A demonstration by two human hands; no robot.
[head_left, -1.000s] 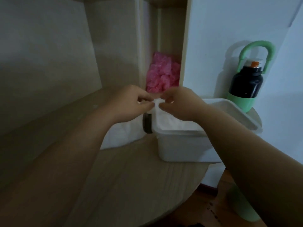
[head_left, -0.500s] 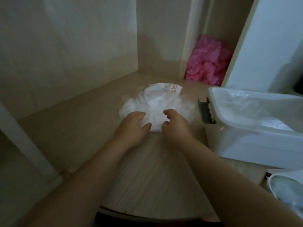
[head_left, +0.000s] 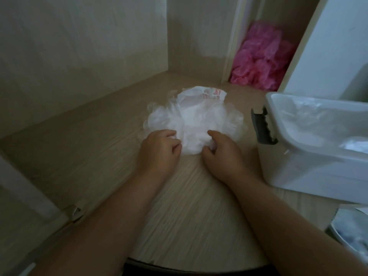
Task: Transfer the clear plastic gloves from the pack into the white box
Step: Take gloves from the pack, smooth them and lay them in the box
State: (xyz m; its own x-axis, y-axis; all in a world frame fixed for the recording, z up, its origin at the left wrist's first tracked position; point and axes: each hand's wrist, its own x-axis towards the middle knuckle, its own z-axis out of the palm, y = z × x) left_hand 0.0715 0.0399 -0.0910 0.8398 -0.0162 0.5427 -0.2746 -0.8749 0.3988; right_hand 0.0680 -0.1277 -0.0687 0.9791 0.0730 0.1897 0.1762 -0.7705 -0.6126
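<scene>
**user1:** Both hands have dropped from over the white box [head_left: 298,166] down to the clear plastic gloves [head_left: 195,120], heaped mid-frame on the table [head_left: 179,206].

**user2:** yep, left hand [head_left: 159,148] and right hand [head_left: 221,150] curl their fingers into the heap's near edge, pinching plastic.

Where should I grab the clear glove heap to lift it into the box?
Probably its loose near edge, from the near side, where the left hand and right hand pinch it. The clear glove heap is soft and crumpled, so bunch a fold; the printed pack end lies on the far side.
</scene>
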